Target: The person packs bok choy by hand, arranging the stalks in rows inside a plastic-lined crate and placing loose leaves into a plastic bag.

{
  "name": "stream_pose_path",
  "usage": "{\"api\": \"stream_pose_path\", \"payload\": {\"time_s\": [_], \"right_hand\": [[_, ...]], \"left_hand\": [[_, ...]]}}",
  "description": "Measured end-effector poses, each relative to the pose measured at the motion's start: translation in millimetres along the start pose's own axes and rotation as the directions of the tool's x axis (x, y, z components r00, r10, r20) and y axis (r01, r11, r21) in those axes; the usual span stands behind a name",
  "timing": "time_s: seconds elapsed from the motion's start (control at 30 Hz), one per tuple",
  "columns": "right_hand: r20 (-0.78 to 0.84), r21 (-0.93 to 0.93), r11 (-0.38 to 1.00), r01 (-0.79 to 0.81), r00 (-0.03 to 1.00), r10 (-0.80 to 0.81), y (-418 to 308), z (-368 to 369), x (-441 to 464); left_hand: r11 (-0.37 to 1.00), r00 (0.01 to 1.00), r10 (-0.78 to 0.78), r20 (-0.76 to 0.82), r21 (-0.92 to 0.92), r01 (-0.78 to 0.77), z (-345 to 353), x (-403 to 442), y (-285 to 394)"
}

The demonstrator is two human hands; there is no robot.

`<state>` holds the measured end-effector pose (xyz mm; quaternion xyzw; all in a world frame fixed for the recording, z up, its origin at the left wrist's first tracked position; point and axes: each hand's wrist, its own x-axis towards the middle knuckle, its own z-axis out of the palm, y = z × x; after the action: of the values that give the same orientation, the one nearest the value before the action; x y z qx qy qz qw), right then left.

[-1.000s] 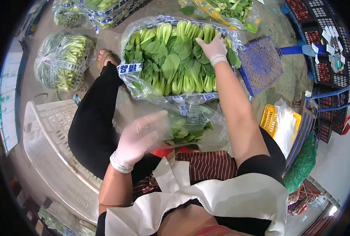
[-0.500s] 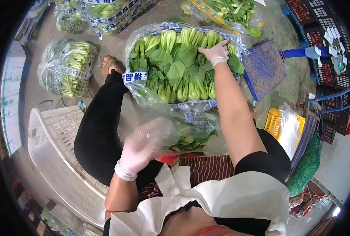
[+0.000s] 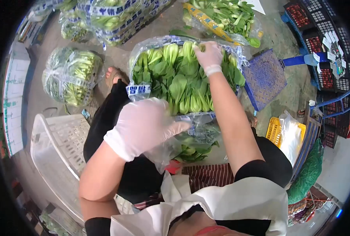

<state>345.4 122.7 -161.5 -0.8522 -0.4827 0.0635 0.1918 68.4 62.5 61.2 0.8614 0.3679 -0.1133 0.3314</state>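
Head view: in a clear plastic bag (image 3: 139,90), far-pointing pale stems (image 3: 188,50) of green vegetables (image 3: 178,85) are touched by the white-gloved right hand (image 3: 209,55); the white-gloved left hand (image 3: 141,124) is held near-left. Neither grip can be told.

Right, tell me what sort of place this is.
Likely a produce packing or wholesale area: bok choy laid out in rows, bagged greens nearby, and, to the right, what looks like a platform scale and stacked crates.
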Motion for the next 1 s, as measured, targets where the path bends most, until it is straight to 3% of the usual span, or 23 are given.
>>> {"api": "stream_pose_path", "payload": {"time_s": [0.03,0.1,0.17,0.23,0.27,0.33,0.4,0.5,0.57,0.6,0.63,0.7,0.73,0.8,0.83,0.87,0.93,0.97,1.0], "right_hand": [[0.016,-0.098,0.995,-0.029,0.999,0.031,-15.7,3.0,-1.6],[-0.006,-0.151,0.988,-0.030,1.000,0.030,-24.3,15.8,7.0],[0.015,-0.046,0.999,-0.023,1.000,0.024,-19.4,38.8,13.4],[0.078,-0.006,0.997,-0.078,0.994,0.078,-19.1,31.9,7.1],[-0.005,0.123,0.992,0.012,1.000,-0.012,-8.2,37.5,3.3],[-0.187,0.297,0.936,0.187,0.973,-0.135,7.7,45.3,-5.2],[-0.104,0.398,0.913,0.093,0.993,-0.056,19.3,39.0,-19.6],[0.016,0.789,0.596,-0.151,0.974,0.227,27.7,26.2,-34.0],[-0.094,0.848,0.524,-0.071,0.955,0.281,21.8,5.6,-39.8],[-0.108,0.948,0.318,0.022,0.961,0.256,21.6,1.8,-35.5],[-0.086,0.965,0.261,0.020,0.966,0.244,25.8,-5.3,-34.6],[-0.099,0.976,0.210,0.051,0.970,0.223,26.0,-13.0,-27.7],[-0.009,0.973,0.231,-0.032,0.985,0.172,34.3,-10.8,-20.6],[0.193,0.960,0.154,-0.236,0.949,0.247,34.9,-4.0,-4.7],[0.062,0.906,0.384,-0.178,0.953,0.296,32.5,-1.9,-2.4],[0.066,0.906,0.383,-0.180,0.954,0.292,29.2,1.5,0.8],[0.064,0.796,0.548,-0.257,0.936,0.347,24.0,8.7,6.7],[0.068,0.796,0.546,-0.261,0.935,0.348,22.2,13.5,3.5],[0.026,0.614,0.760,-0.216,0.967,0.253,18.0,17.6,-2.2]], "left_hand": [[0.991,0.996,-0.015,0.091,0.136,0.003,-0.2,2.4,5.0],[0.997,0.996,0.057,0.073,0.054,-0.061,23.1,4.0,-4.7],[0.995,0.996,0.078,0.053,0.064,-0.082,34.8,6.2,-6.8],[0.994,0.979,0.083,0.187,0.054,-0.094,30.3,7.7,1.7],[0.999,0.948,0.002,0.320,0.042,-0.017,23.8,6.4,6.4],[0.993,0.898,0.015,0.439,0.098,-0.064,17.2,-0.1,7.4],[0.980,0.851,0.018,0.524,0.160,-0.120,20.0,-3.3,7.6],[0.963,0.838,-0.010,0.545,0.230,-0.138,28.3,-12.9,6.6],[0.954,0.879,-0.044,0.475,0.280,-0.103,31.0,-18.4,3.7],[0.949,0.894,-0.060,0.444,0.303,-0.087,32.7,-20.1,1.6],[0.950,0.892,-0.061,0.449,0.300,-0.086,35.5,-21.2,-3.7],[0.925,0.920,0.103,0.378,0.304,-0.228,41.5,-22.5,-14.7],[0.924,0.919,0.108,0.378,0.304,-0.233,41.7,-21.6,-13.9],[0.923,0.930,0.143,0.339,0.293,-0.249,40.6,-21.4,-13.0],[0.925,0.931,0.139,0.337,0.292,-0.244,39.0,-20.8,-11.4],[0.941,0.926,0.117,0.358,0.257,-0.219,36.4,-19.7,-8.3],[0.956,0.918,0.094,0.385,0.221,-0.191,32.2,-18.9,-6.2],[0.959,0.915,0.098,0.391,0.210,-0.192,30.6,-18.6,-6.3],[0.960,0.912,0.103,0.396,0.200,-0.195,29.2,-18.5,-6.1]]}}
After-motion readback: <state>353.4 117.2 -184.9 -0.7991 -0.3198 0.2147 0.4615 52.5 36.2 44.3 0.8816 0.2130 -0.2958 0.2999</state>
